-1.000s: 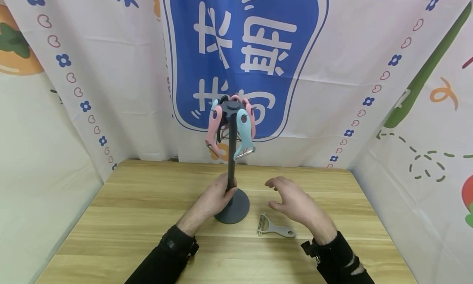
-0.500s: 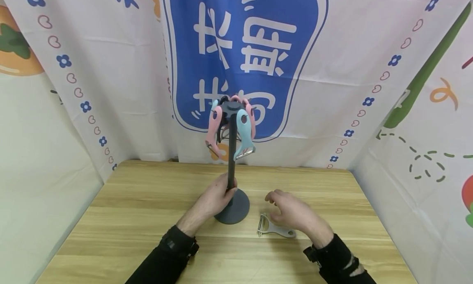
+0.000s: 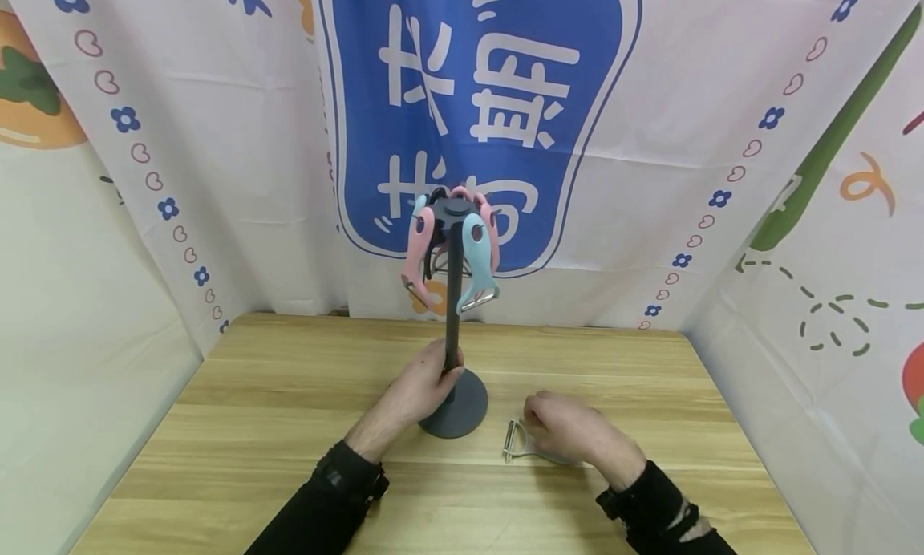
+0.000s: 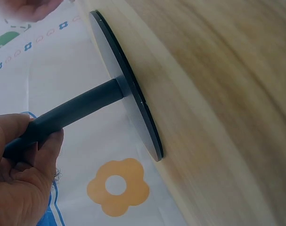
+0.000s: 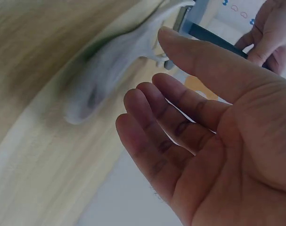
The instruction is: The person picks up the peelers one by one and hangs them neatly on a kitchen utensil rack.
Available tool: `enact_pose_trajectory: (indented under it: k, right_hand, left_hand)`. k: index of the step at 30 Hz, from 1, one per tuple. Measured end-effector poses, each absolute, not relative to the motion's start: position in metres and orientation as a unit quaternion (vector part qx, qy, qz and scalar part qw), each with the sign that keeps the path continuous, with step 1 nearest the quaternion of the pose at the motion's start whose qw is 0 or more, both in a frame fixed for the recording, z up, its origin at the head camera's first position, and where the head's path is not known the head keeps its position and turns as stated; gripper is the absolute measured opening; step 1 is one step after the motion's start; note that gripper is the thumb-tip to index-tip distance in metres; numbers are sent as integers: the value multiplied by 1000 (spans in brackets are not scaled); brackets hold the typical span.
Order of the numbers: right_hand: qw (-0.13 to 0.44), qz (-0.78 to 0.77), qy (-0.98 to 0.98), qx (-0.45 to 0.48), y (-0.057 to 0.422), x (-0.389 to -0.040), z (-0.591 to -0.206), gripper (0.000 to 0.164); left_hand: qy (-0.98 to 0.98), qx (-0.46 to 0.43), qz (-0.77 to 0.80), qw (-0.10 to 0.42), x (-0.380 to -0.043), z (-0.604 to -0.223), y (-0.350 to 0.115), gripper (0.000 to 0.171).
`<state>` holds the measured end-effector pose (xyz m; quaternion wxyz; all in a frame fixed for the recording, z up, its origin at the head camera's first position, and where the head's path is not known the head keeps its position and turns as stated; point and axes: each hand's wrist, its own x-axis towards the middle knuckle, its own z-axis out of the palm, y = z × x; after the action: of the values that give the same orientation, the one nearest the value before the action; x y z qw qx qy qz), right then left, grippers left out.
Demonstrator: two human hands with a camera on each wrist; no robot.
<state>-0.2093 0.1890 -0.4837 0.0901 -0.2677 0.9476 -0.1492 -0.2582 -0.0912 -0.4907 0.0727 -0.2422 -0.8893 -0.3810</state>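
My left hand (image 3: 415,388) grips the lower pole of a dark grey stand (image 3: 454,298), fingers wrapped round it just above the round base (image 4: 133,99). Pink (image 3: 415,246) and light blue (image 3: 477,250) peelers hang from the stand's top, with a black one partly hidden behind. On the table to the right of the base lies a light grey peeler (image 3: 521,449). Above its handle (image 5: 105,70) hovers my right hand (image 3: 577,432), which covers part of it in the head view. The right wrist view shows the loosely bent fingers and thumb apart from this peeler.
The wooden table (image 3: 253,427) stretches out on both sides of the stand. Behind it hangs a white curtain (image 3: 253,178) with a blue printed panel, and printed cloth (image 3: 816,298) closes off the right side.
My right hand has come down and slightly nearer to me, over the light grey peeler's handle. The left hand, the stand and the hanging peelers have not moved.
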Motion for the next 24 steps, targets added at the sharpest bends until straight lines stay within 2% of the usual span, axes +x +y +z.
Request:
enact_pose_trajectory:
  k: [7, 16, 24]
  right_hand:
    - [100, -128, 948, -274, 189, -207, -487, 25]
    - [103, -103, 944, -296, 188, -210, -490, 25]
    - [52, -40, 928, -366, 188, -215, -496, 43]
  left_hand:
    - [-889, -242, -382, 72, -258, -490, -91, 9]
    - [-887, -246, -383, 75, -258, -490, -92, 9]
    - [-888, -245, -383, 73, -258, -491, -92, 9]
